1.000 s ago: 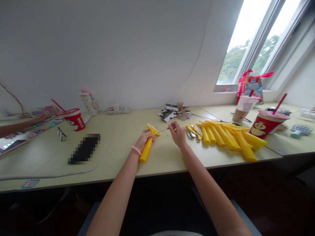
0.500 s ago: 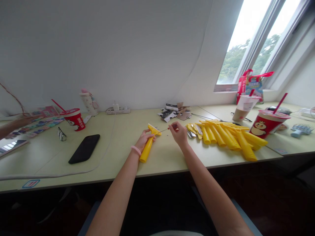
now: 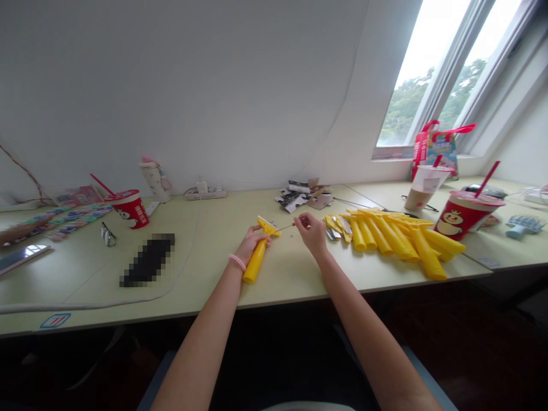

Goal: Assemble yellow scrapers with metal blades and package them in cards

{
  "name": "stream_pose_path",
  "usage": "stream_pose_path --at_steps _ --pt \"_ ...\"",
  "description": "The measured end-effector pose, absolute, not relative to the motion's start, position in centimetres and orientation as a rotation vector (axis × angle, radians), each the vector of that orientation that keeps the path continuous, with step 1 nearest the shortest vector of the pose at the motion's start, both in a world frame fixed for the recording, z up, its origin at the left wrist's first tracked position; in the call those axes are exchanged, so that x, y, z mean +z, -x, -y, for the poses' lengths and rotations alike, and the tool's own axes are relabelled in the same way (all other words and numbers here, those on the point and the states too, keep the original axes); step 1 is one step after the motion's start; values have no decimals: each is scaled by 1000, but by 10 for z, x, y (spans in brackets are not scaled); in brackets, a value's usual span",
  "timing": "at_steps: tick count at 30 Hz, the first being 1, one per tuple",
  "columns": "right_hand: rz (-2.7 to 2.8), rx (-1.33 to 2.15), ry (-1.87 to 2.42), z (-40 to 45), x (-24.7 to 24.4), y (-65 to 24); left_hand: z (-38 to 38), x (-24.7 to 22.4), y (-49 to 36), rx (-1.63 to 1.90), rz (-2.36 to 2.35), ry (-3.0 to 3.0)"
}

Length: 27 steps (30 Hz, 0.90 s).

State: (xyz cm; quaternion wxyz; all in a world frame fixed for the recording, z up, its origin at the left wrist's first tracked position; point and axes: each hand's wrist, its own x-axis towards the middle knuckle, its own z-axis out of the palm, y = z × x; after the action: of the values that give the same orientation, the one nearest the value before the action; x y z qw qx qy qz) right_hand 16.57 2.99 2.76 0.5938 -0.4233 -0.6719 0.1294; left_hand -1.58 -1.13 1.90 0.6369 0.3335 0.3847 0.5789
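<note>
We record a sloped white attic wall and a slanted window [image 3: 428,74] behind a long pale green desk [image 3: 205,279]. Both forearms reach forward from the bottom of the view, the elbows cut off by the frame, and a pink bead bracelet [image 3: 237,262] sits on the left wrist. The left hand [image 3: 253,244] is closed around a yellow plastic scraper [image 3: 256,262], whose handle angles down toward the desk's front edge and whose head stands just past the fingers. The scraper appears held just above the desk; we cannot confirm contact. Just beside it, the right hand [image 3: 307,228] has its thumb and fingertips [image 3: 298,220] pressed together in a pinch on a thin red-tipped pin [image 3: 286,225], which points toward the scraper head; whether the two touch is too small to make out. To the right lies a pile of yellow scraper handles [image 3: 394,242], with metal strips [image 3: 336,231] at its left end. Left of the hands, a pixelated block [image 3: 149,260] hides whatever lies beneath it.
</note>
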Motion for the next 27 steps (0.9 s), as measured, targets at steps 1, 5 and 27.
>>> stream_pose_path --at_steps 1,5,27 --pt "1562 303 987 -30 27 -166 11 19 16 1321 -876 -763" --pt "1550 313 996 -30 27 -166 11 18 16 1319 -864 -761" --pt "1527 391 1030 -29 29 -166 14 23 14 1326 -881 -727"
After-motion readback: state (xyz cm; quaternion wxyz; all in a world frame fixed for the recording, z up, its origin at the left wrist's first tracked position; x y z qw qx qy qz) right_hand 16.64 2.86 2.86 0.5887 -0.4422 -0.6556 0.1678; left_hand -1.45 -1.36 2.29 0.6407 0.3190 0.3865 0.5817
